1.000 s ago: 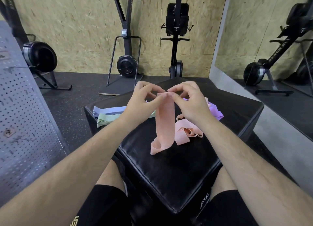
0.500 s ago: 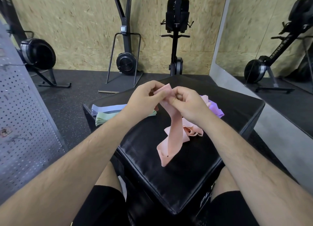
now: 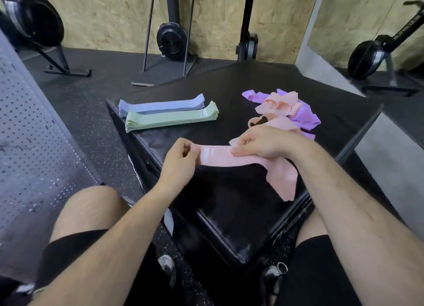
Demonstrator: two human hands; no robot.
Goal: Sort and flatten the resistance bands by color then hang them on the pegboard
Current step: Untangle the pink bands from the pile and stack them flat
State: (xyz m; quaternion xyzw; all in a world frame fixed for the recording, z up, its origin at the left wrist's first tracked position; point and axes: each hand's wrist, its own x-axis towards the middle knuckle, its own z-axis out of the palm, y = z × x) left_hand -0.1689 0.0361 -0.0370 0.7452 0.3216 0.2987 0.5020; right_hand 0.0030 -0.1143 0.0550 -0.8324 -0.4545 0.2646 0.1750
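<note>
A pink resistance band (image 3: 220, 155) lies stretched sideways over the black padded box (image 3: 241, 214). My left hand (image 3: 181, 162) pinches its left end. My right hand (image 3: 266, 144) holds the band further right, fingers lying along it, and the loose tail (image 3: 283, 179) hangs past that wrist. A flat stack of blue bands (image 3: 160, 105) and a flat stack of green bands (image 3: 171, 120) lie side by side at the box's far left. A tangled heap of pink bands (image 3: 278, 107) and purple bands (image 3: 305, 116) sits at the far right.
A grey pegboard (image 3: 34, 126) leans at my left, close to my left knee. Black fitness machines (image 3: 171, 37) stand on the dark rubber floor against the wooden wall behind the box. A mirror runs along the right.
The pink band hung upright from both hands held together; now my hands have dropped and parted, pulling it out sideways just above the box. My view has tilted down.
</note>
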